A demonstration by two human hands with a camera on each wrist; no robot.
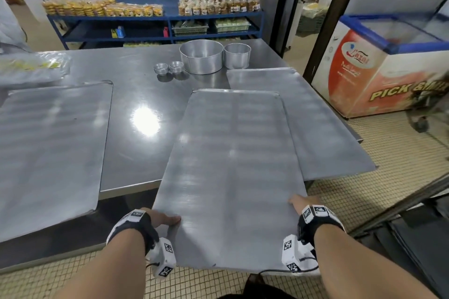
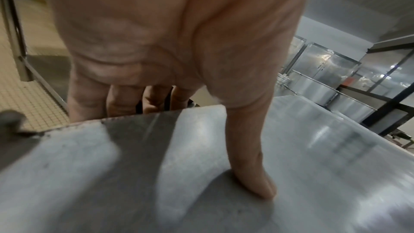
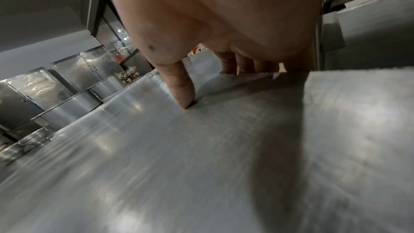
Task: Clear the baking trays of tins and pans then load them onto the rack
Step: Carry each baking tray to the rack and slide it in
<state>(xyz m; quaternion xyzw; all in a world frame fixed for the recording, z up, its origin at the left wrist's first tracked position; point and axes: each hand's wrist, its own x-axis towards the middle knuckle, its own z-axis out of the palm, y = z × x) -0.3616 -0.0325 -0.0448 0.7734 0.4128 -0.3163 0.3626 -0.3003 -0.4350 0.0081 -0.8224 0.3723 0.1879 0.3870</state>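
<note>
A flat, brushed-metal rectangular baking tray (image 1: 230, 165) is gripped at its near corners by left hand (image 1: 159, 218) and right hand (image 1: 303, 202), thumbs on top.

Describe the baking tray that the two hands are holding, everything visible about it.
The baking tray is a large, flat, rectangular sheet of dull grey metal, scuffed, with a low raised lip at its far end. Nothing lies on it. Its near end juts out past the table edge over the tiled floor. The left hand and right hand grip its two long sides, thumbs on top, fingers underneath. On the right it overlaps a second tray.
</note>
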